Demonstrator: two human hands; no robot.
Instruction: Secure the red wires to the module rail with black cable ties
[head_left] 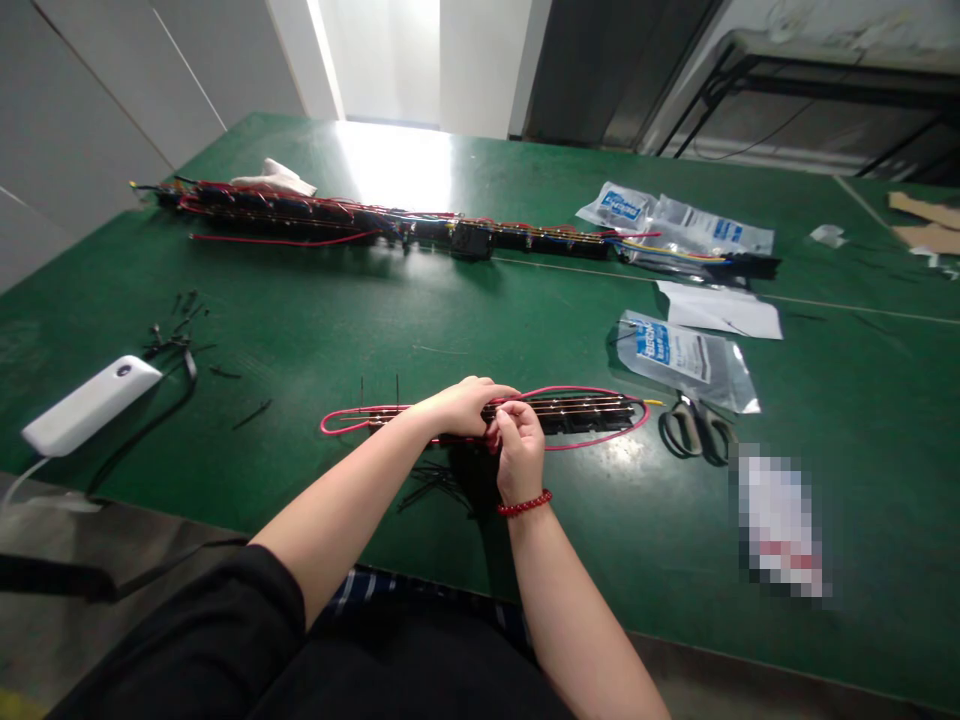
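Observation:
A long black strip of parts with thin wires along it, a wire assembly, lies on the table in front of me. A red wire loops around it and sticks out at both ends. My left hand is closed over the assembly's middle, its fingers reaching across the top. Beside it my right hand is pinched at the same spot; what its fingertips hold is too small to make out. Two thin black ties stick up from the assembly's left part. Loose black cable ties are heaped just below my hands.
A longer wire assembly stretches across the green table at the back. Scissors and plastic bags lie to the right, near a white paper. At left are a white power strip and scattered black ties.

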